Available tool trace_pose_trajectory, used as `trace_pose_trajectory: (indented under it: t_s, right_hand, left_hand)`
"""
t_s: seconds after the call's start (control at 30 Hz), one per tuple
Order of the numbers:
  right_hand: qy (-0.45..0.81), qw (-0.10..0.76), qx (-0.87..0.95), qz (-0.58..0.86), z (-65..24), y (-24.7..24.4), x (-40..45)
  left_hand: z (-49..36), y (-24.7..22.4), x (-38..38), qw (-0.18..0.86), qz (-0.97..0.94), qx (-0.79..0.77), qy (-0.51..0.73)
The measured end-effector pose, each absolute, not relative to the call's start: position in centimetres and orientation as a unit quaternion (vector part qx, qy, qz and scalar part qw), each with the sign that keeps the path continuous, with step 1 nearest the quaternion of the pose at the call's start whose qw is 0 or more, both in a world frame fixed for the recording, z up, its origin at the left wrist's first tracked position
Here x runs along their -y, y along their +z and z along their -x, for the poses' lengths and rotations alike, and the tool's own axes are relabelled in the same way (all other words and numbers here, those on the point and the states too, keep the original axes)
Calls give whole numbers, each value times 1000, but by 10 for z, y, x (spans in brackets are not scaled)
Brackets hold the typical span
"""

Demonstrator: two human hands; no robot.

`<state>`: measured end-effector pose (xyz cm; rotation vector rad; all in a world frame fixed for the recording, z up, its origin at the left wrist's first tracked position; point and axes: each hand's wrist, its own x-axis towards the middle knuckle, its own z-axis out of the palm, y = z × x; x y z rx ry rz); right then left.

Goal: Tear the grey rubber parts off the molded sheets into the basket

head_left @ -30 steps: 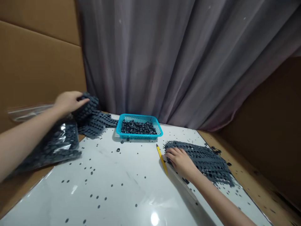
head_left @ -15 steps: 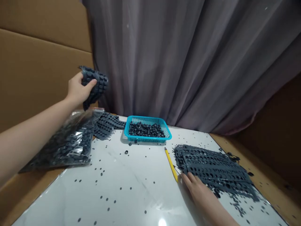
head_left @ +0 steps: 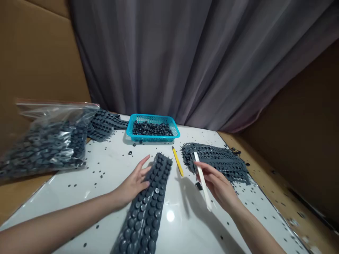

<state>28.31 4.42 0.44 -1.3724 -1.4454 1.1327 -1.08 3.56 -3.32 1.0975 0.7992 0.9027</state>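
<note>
A dark grey rubber sheet (head_left: 148,208) covered in rows of round knobs lies lengthwise before me on the white tabletop. At its left edge is my left hand (head_left: 134,185), its fingers spread and its thumb touching the knobs. To the right, above the table, my right hand (head_left: 215,181) pinches a slim white stick (head_left: 202,183). A small black piece (head_left: 198,186) shows beside the stick; whether the fingers touch it I cannot tell. Between the two hands and farther back lies a yellow pen-like tool (head_left: 177,161) with a dark tip.
A turquoise basket (head_left: 153,139) of small black parts stands at the back. At left sits a clear zip bag (head_left: 50,141) full of grey parts, with knobbed sheets (head_left: 102,125) behind it. Punched sheets (head_left: 219,160) are stacked at right. Small black discs dot the tabletop (head_left: 106,218).
My left hand has come down from the upper left, and the knobbed sheet now lies flat in front. My right hand has lifted the white stick off the table. The view has shifted.
</note>
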Motion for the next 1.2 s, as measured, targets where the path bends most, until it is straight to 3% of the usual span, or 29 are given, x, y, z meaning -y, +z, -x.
trace_pose_trajectory:
  t_s: [0.1, 0.23, 0.33, 0.43, 0.5, 0.63, 0.8, 1.2]
  right_hand:
    - [544, 503, 476, 474, -270, -7, -42]
    - [523, 551, 473, 446, -244, -25, -40]
    - [501, 508, 520, 469, -228, -30, -29]
    - [545, 453, 539, 456, -217, -31, -8]
    - [574, 423, 527, 462, -210, -33, 7]
    - [573, 419, 498, 499, -197, -42, 24]
    - [513, 410, 588, 473, -188, -42, 32]
    - [326, 379, 786, 363, -188, -49, 96]
  left_hand:
    - [11, -55, -56, 648, -518, -367, 419]
    - [13, -56, -78, 567, -553, -417, 445]
    - [17, -52, -82, 454, -631, -474, 414]
    - [27, -40, -66, 258, -741, -510, 353]
    - [36, -31, -39, 181, -794, -498, 298]
    - [52, -32, 34, 139, -891, -388, 192]
    - [54, -53, 101, 41, -908, -379, 172]
    - [8, -79, 129, -72, -876, -428, 212]
